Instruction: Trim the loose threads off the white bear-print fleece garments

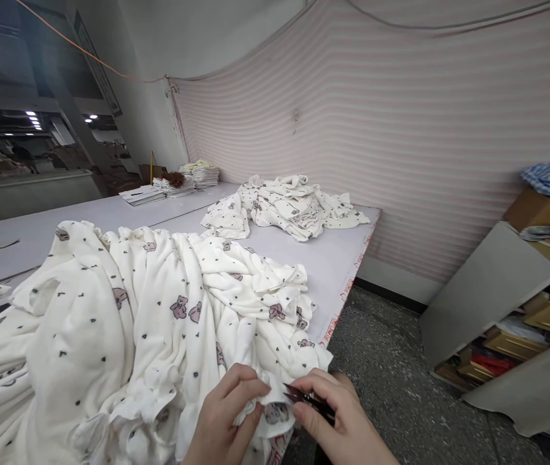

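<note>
The left hand (226,413) pinches the edge of a white bear-printed fleece cloth (159,323) heaped on the pale surface (333,258). The right hand (347,423) grips small dark snips (306,398), tips at that edge.

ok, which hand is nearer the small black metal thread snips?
Right. The right hand holds the small black snips; the left hand sits just left of their tips, pinching the white bear-print fleece fabric.

Left hand (224,420) and right hand (347,423) meet low, fingers pinched closed.
</note>
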The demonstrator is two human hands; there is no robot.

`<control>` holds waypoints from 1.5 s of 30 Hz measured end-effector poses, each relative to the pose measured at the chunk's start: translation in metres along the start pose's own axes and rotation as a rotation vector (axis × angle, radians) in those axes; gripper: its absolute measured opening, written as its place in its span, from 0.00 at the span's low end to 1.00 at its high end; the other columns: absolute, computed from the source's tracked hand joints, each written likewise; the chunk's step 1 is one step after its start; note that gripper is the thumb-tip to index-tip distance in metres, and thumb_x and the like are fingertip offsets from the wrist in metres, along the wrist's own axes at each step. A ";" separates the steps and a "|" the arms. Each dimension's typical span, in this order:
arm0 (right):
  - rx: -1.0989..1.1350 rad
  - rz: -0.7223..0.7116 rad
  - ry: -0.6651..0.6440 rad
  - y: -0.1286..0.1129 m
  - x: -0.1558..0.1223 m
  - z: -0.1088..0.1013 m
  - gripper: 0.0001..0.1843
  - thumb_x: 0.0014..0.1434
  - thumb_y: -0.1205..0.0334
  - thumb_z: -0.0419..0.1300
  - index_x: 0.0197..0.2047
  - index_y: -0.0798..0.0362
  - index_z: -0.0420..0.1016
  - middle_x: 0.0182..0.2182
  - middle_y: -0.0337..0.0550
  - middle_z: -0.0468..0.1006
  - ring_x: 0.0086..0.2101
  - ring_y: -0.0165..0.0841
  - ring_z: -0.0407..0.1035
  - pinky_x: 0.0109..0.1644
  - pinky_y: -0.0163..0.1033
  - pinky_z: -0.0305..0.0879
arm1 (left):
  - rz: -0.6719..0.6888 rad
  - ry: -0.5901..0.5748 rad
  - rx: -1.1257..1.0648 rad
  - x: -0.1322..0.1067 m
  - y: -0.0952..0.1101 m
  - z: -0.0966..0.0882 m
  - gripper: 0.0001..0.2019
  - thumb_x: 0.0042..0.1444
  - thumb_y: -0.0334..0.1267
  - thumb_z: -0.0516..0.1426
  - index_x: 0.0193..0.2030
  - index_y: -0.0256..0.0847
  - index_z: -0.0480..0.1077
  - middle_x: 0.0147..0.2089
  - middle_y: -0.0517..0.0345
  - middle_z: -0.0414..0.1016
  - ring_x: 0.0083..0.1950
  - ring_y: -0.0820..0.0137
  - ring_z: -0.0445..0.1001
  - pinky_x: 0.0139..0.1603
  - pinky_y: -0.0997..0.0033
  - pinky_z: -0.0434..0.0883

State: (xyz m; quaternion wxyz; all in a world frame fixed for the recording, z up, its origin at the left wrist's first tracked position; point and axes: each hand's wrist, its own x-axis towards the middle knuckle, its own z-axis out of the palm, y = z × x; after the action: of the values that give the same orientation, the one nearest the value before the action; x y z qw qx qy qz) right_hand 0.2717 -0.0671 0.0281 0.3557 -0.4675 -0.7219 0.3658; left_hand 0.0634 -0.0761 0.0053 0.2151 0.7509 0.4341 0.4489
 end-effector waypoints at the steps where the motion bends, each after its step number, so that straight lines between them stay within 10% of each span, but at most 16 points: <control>1: -0.004 0.004 -0.025 0.000 0.000 -0.002 0.07 0.58 0.59 0.61 0.40 0.47 0.79 0.35 0.40 0.80 0.36 0.35 0.73 0.39 0.32 0.67 | 0.008 -0.001 -0.005 0.000 0.000 -0.001 0.09 0.58 0.29 0.51 0.41 0.44 0.71 0.37 0.54 0.69 0.38 0.68 0.72 0.39 0.72 0.70; 14: -0.095 -0.027 -0.079 -0.004 0.007 0.002 0.08 0.58 0.59 0.60 0.35 0.45 0.82 0.29 0.39 0.81 0.31 0.34 0.75 0.33 0.32 0.65 | 0.067 -0.092 0.025 0.002 0.002 -0.009 0.11 0.56 0.25 0.53 0.42 0.44 0.69 0.37 0.55 0.71 0.38 0.69 0.74 0.39 0.74 0.72; 20: 0.195 0.123 0.028 0.005 -0.002 0.007 0.20 0.50 0.61 0.65 0.48 0.46 0.77 0.40 0.43 0.78 0.37 0.36 0.73 0.39 0.34 0.69 | 0.033 -0.042 0.032 0.000 0.003 -0.010 0.10 0.57 0.26 0.52 0.40 0.45 0.69 0.48 0.51 0.73 0.47 0.66 0.75 0.47 0.71 0.71; 24: 0.154 0.065 -0.028 -0.002 0.008 0.013 0.01 0.51 0.64 0.64 0.30 0.51 0.77 0.26 0.36 0.75 0.31 0.31 0.69 0.35 0.30 0.64 | 0.008 -0.144 -0.010 0.002 0.003 -0.010 0.09 0.59 0.28 0.51 0.41 0.46 0.67 0.47 0.54 0.76 0.48 0.67 0.75 0.48 0.72 0.71; 26: 0.152 0.055 -0.016 -0.007 0.013 0.013 0.10 0.55 0.62 0.61 0.23 0.53 0.71 0.20 0.33 0.68 0.25 0.28 0.64 0.31 0.30 0.61 | -0.054 -0.216 -0.005 0.003 0.004 -0.011 0.07 0.60 0.31 0.50 0.41 0.45 0.66 0.40 0.55 0.76 0.42 0.68 0.76 0.43 0.73 0.71; 31: 0.350 0.086 0.059 -0.004 0.010 0.009 0.09 0.59 0.55 0.57 0.33 0.52 0.70 0.27 0.38 0.72 0.29 0.31 0.68 0.32 0.31 0.65 | -0.197 -0.232 -0.035 0.003 0.004 -0.009 0.07 0.62 0.38 0.50 0.39 0.43 0.68 0.36 0.56 0.74 0.38 0.68 0.74 0.40 0.74 0.69; 36: 0.070 -0.038 -0.001 0.005 -0.004 0.004 0.13 0.56 0.62 0.61 0.46 0.48 0.75 0.38 0.44 0.78 0.38 0.36 0.73 0.39 0.32 0.69 | -0.300 -0.164 -0.126 0.007 0.007 -0.008 0.09 0.62 0.42 0.52 0.37 0.43 0.70 0.36 0.57 0.75 0.39 0.68 0.74 0.42 0.76 0.68; 45: 0.043 -0.013 -0.032 0.003 0.007 0.020 0.09 0.60 0.61 0.58 0.41 0.49 0.79 0.35 0.41 0.80 0.38 0.35 0.74 0.41 0.32 0.67 | -0.345 -0.187 -0.151 0.013 0.012 -0.008 0.09 0.61 0.43 0.53 0.38 0.42 0.72 0.37 0.56 0.76 0.41 0.66 0.74 0.43 0.75 0.68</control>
State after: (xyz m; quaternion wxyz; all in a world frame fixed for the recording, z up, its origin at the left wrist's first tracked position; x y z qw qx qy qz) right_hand 0.2539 -0.0632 0.0176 0.3565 -0.4492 -0.7224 0.3863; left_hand 0.0645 -0.0716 0.0243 0.3835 0.6856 0.4995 0.3652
